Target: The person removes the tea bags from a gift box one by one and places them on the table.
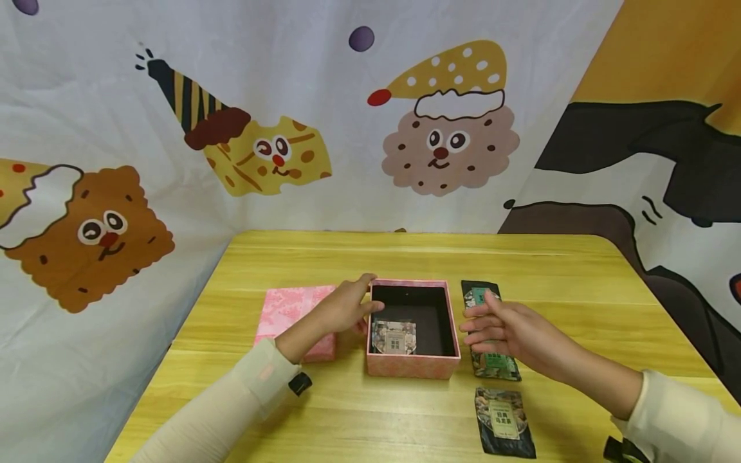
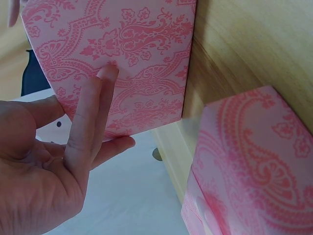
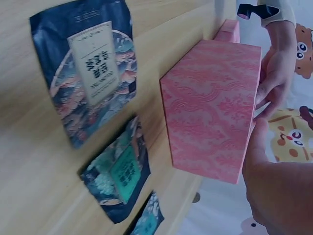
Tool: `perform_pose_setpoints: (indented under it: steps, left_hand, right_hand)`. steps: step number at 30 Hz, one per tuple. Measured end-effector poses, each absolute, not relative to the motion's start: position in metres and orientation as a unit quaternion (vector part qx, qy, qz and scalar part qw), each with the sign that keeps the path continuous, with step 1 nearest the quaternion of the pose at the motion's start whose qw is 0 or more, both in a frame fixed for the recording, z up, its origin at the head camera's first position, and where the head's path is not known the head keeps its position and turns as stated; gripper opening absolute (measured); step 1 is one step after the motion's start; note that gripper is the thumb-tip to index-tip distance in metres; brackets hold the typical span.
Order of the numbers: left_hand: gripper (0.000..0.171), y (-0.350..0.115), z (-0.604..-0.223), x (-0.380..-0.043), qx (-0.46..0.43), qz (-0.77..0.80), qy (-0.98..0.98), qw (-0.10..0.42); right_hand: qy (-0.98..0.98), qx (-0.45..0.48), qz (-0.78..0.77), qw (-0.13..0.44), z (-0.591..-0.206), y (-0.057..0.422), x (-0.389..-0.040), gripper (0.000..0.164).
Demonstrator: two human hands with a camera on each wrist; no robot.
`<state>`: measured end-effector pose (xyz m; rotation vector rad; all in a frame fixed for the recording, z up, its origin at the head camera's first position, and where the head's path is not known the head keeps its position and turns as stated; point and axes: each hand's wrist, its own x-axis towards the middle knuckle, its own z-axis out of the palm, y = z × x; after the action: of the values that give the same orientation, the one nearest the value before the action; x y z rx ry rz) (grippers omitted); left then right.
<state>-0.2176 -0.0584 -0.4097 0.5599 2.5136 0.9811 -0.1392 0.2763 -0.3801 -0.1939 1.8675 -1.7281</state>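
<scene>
An uncovered pink patterned box (image 1: pixel 412 367) with a black inside stands mid-table. One printed tea pouch (image 1: pixel 393 338) lies inside it, at the near left. My left hand (image 1: pixel 345 307) holds the box's left wall, thumb over the rim and fingers against the outside, as the left wrist view shows the patterned wall (image 2: pixel 146 63). To the right of the box, my right hand (image 1: pixel 515 331) hovers with its fingers extended, holding nothing. Beneath and beside it lie a far dark pouch (image 1: pixel 479 290) and a green-labelled pouch (image 1: pixel 496 365), both partly covered. Nearer me is a cream-labelled pouch (image 1: pixel 502 421).
Left of the box sits the pink lid (image 1: pixel 289 314), partly behind my left forearm. The wooden table (image 1: pixel 347 254) meets a cartoon-printed cloth (image 1: pixel 347 161) at its far edge. Each wrist wears a black strap piece.
</scene>
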Motion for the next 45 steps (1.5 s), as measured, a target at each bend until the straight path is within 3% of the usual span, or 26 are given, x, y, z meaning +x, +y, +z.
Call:
perform_pose_setpoints:
  steps: [25, 45]
  left_hand:
    - [0.067, -0.058, -0.407, -0.216, 0.193, 0.35, 0.896, 0.195]
    - [0.068, -0.058, -0.407, -0.218, 0.198, 0.348, 0.896, 0.195]
  right_hand:
    - [0.691, -0.089, -0.65, 0.301, -0.37, 0.242, -0.152, 0.079]
    - [0.693, -0.04, -0.645, 0.321, -0.382, 0.194, -0.169, 0.083]
